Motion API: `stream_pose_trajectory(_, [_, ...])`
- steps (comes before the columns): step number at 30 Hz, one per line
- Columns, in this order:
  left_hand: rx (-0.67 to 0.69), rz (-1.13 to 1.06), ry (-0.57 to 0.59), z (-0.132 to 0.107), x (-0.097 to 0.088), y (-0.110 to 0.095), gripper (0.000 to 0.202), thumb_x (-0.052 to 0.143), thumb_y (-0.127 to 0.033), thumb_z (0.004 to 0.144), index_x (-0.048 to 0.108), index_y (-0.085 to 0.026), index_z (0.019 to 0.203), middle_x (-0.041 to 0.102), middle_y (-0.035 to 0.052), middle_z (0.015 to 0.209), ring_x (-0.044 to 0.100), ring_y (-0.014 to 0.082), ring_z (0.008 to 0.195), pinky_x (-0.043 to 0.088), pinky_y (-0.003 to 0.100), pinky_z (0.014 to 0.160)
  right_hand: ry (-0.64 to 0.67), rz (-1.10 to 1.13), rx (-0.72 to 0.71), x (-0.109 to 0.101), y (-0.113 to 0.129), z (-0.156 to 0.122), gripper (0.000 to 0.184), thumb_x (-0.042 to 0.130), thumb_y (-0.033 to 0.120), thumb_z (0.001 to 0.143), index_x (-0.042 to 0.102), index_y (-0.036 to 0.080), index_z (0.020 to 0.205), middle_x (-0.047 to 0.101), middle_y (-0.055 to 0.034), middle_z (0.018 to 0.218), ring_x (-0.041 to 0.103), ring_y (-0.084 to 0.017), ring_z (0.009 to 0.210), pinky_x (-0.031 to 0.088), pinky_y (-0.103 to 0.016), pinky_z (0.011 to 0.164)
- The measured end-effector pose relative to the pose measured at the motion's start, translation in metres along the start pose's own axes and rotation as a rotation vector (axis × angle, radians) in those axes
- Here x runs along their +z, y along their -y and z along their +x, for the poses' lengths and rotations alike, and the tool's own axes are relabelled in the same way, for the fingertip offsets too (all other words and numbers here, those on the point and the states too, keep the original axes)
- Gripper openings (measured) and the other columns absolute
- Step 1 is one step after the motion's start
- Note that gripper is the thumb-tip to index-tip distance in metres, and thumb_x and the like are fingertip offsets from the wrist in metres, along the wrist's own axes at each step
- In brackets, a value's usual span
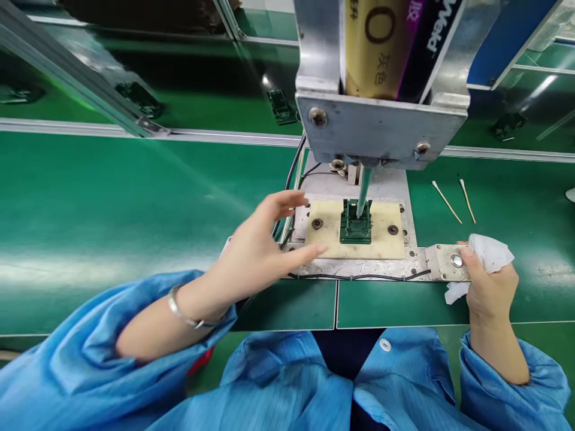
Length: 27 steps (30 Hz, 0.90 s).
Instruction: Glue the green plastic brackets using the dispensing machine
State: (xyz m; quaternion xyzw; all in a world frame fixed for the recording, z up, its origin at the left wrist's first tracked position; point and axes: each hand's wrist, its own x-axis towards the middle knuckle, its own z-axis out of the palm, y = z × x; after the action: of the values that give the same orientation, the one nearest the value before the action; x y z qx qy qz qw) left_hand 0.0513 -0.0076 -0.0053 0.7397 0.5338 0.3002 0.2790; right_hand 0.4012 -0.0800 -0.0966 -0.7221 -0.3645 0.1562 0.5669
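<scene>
My left hand (269,239) is open beside the cream fixture plate (326,239), its thumb and fingers apart and nothing between them. On that plate sits a green circuit board (356,232). A green dispensing needle (365,190) comes down from the glue dispenser head (381,129) and its tip meets the board or hovers just over it; I cannot tell which. My right hand (493,293) holds a crumpled white tissue (492,252). Its thumb rests at the end of the metal block with a round button (456,261), right of the plate.
Two cotton swabs (447,202) lie on the green mat to the right. Behind the metal rail (224,137) are several more circuit boards, one of them a dark board (281,108). A gold glue cartridge (372,48) hangs overhead. Black cables (294,173) run left of the fixture.
</scene>
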Motion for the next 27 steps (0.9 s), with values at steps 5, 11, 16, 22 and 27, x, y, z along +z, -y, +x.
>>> stream_pose_trajectory(5, [-0.043, -0.225, 0.303, 0.04, 0.026, -0.005, 0.082, 0.082, -0.044, 0.062, 0.042, -0.017, 0.128, 0.05, 0.0157, 0.136, 0.051, 0.0305, 0.125, 0.039, 0.051, 0.109, 0.012, -0.009, 0.02, -0.001, -0.001, -0.002, 0.043, 0.077, 0.049, 0.071, 0.072, 0.017, 0.099, 0.072, -0.0089, 0.097, 0.067, -0.027, 0.094, 0.054, -0.047, 0.088])
stream_pose_trajectory(11, [-0.105, -0.521, 0.404, 0.052, 0.029, -0.02, 0.056, 0.08, -0.034, 0.067, 0.054, -0.012, 0.112, 0.064, 0.0126, 0.114, 0.06, 0.0235, 0.109, 0.042, 0.045, 0.106, 0.025, -0.035, 0.041, -0.002, 0.002, -0.003, 0.042, 0.076, 0.05, 0.072, 0.073, 0.017, 0.098, 0.071, -0.0096, 0.098, 0.067, -0.029, 0.093, 0.053, -0.051, 0.089])
stream_pose_trajectory(16, [-0.295, -0.513, 0.445, 0.05, 0.018, -0.035, 0.045, 0.08, -0.042, 0.066, 0.063, -0.014, 0.096, 0.068, 0.0053, 0.091, 0.064, 0.0186, 0.087, 0.051, 0.038, 0.09, 0.038, -0.022, 0.029, -0.002, 0.004, -0.004, 0.043, 0.075, 0.049, 0.073, 0.072, 0.016, 0.099, 0.071, -0.0105, 0.1, 0.067, -0.03, 0.094, 0.052, -0.053, 0.09])
stream_pose_trajectory(22, [-0.457, -0.441, 0.572, 0.041, 0.011, -0.039, 0.043, 0.077, -0.05, 0.068, 0.068, -0.014, 0.087, 0.058, 0.0001, 0.066, 0.05, 0.0112, 0.056, 0.04, 0.024, 0.051, 0.005, 0.008, 0.025, 0.003, 0.005, -0.003, 0.044, 0.076, 0.05, 0.072, 0.07, 0.017, 0.102, 0.071, -0.0086, 0.1, 0.068, -0.025, 0.091, 0.057, -0.041, 0.081])
stream_pose_trajectory(27, [-0.551, -0.666, 0.605, 0.013, 0.003, -0.039, 0.051, 0.083, -0.049, 0.062, 0.069, -0.016, 0.098, 0.068, 0.0057, 0.089, 0.062, 0.0165, 0.077, 0.049, 0.026, 0.068, -0.263, 0.05, -0.068, -0.004, 0.006, -0.008, 0.038, 0.077, 0.046, 0.072, 0.069, 0.018, 0.095, 0.069, -0.005, 0.087, 0.067, -0.027, 0.083, 0.056, -0.046, 0.077])
